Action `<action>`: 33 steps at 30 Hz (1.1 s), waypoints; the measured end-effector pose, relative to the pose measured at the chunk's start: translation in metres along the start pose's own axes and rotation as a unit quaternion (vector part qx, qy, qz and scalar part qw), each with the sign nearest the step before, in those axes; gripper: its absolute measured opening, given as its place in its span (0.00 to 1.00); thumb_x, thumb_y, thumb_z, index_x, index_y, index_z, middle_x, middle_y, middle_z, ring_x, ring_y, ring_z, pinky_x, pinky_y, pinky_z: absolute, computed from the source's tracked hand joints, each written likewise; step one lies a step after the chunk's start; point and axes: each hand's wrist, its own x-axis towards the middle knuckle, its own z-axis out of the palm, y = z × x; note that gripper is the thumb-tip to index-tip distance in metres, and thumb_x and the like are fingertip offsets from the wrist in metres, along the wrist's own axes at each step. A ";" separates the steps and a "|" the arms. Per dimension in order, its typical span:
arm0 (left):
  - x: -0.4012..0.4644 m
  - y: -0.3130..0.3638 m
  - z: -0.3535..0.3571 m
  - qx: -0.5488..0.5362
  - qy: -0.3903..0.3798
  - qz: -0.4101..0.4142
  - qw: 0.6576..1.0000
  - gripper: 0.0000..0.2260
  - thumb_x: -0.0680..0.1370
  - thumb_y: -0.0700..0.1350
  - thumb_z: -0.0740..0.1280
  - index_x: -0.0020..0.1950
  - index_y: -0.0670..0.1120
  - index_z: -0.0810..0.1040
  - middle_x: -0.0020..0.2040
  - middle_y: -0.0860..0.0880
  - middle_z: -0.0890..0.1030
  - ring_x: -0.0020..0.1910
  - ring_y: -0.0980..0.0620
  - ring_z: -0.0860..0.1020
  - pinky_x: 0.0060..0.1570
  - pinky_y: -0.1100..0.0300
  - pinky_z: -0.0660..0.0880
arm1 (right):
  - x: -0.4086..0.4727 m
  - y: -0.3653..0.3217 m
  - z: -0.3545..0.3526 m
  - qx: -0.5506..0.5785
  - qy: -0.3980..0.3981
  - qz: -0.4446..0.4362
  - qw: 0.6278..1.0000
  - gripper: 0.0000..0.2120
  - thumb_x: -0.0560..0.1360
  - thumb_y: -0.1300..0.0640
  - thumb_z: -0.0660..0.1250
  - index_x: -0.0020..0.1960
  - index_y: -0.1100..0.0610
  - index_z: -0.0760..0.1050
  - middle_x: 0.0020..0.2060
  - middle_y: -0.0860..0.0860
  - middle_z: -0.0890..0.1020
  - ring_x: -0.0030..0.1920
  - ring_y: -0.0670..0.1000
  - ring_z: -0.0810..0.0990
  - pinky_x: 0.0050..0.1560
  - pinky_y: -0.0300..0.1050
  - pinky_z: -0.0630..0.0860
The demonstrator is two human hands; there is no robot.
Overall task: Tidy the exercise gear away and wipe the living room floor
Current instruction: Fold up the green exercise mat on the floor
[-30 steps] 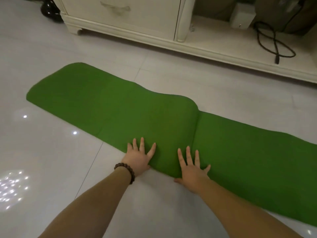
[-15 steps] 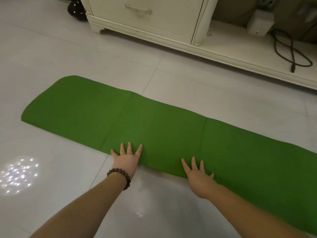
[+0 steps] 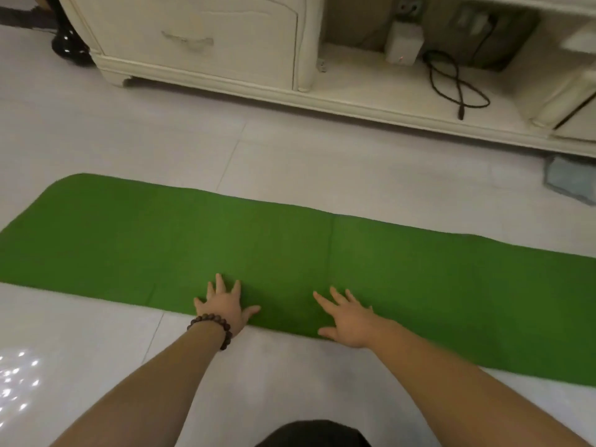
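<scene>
I see a long green mat (image 3: 322, 262) lying flat on the pale tiled floor (image 3: 290, 156), running left to right, with one rounded corner at far left and a faint crease near its middle.

free: bare floor (image 3: 96, 140) between mat (image 3: 419, 285) and cabinet (image 3: 209, 43) | obstacles: grey cloth (image 3: 571, 182), cable (image 3: 458, 82)

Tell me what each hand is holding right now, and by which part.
Nothing is held. The left hand and right hand lie flat, fingers straight, on the near edge of the green mat.
</scene>
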 end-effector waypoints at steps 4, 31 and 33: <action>-0.019 0.098 -0.025 0.006 0.040 0.133 0.990 0.34 0.79 0.65 0.52 0.78 0.55 0.38 0.79 0.44 0.43 0.78 0.43 0.44 0.74 0.39 0.51 | -0.064 0.078 -0.010 0.001 0.050 0.057 0.997 0.35 0.78 0.41 0.58 0.75 0.38 0.38 0.76 0.48 0.36 0.76 0.58 0.37 0.69 0.72 0.46; -0.104 0.535 0.117 0.236 -0.033 0.221 0.946 0.31 0.83 0.56 0.50 0.76 0.52 0.32 0.77 0.38 0.35 0.75 0.33 0.39 0.72 0.33 0.49 | -0.225 0.592 0.158 -0.063 0.167 0.277 0.944 0.31 0.79 0.67 0.50 0.77 0.58 0.39 0.77 0.58 0.46 0.76 0.63 0.49 0.71 0.64 0.56; -0.110 0.531 0.120 0.213 -0.020 0.234 0.949 0.29 0.83 0.55 0.49 0.77 0.53 0.33 0.77 0.39 0.36 0.76 0.35 0.38 0.72 0.35 0.48 | -0.232 0.594 0.164 -0.066 0.196 0.270 0.940 0.29 0.79 0.67 0.49 0.77 0.60 0.42 0.77 0.58 0.50 0.76 0.61 0.53 0.71 0.61 0.59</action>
